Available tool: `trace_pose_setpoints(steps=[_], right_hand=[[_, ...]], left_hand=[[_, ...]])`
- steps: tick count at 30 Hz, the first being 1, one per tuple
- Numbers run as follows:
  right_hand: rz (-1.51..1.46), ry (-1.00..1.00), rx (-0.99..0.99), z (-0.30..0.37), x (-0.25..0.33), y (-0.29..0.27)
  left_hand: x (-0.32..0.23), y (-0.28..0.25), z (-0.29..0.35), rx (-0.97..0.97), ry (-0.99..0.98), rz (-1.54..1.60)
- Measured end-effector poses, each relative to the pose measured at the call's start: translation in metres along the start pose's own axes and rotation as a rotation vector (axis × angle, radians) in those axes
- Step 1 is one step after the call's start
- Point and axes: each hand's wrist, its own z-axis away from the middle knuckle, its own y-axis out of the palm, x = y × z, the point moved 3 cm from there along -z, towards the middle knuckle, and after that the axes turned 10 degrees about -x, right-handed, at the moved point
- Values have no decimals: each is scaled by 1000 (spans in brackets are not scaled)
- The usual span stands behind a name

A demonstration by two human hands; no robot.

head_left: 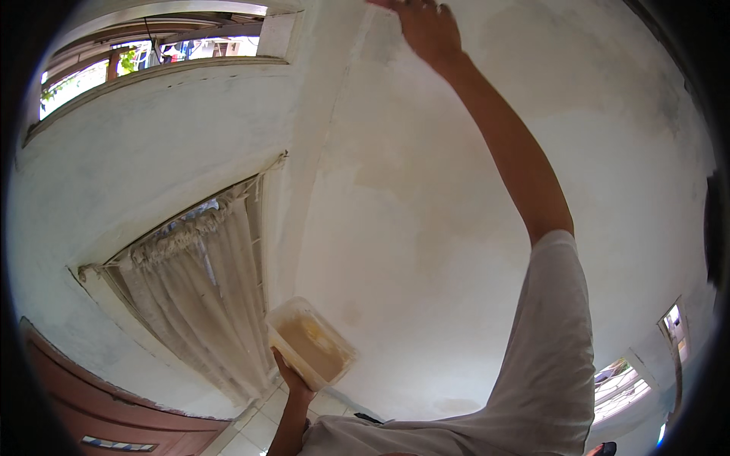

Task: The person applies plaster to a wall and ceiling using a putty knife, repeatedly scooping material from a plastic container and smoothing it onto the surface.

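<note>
My left hand [292, 375], low in the picture, grips the near side of a clear plastic tub [350, 357]. The tub is tilted, and a tan-brown substance with a yellowish patch shows inside it. My right arm is raised high along the pale wall [426, 205]. At the top edge of the view, my right hand [432, 32] is close to the wall, with its fingers bent. The frame cuts off the fingertips and whatever they may hold. Tan, patchy blotches mark the wall below that hand.
To the left, a beige curtain [194, 289] hangs in a window frame, with an opening [152, 64] higher up. A reddish-brown door [114, 410] stands at the lower left, beside floor tiles [262, 425]. Another window [620, 387] lies at the lower right.
</note>
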Motion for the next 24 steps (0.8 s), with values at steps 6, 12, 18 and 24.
trace_pose_setpoints(steps=[6, 12, 18, 24], right_hand=[[-50, -311, 55, 101, 83, 75], [-316, -601, 412, 234, 222, 3], [27, -170, 197, 71, 88, -16], [158, -84, 109, 64, 2, 50]], left_hand=[[14, -12, -23, 52, 1, 33], [12, -19, -24, 35, -3, 33], [1, -5, -11, 69, 49, -17], [13, 8, -10, 77, 2, -47]])
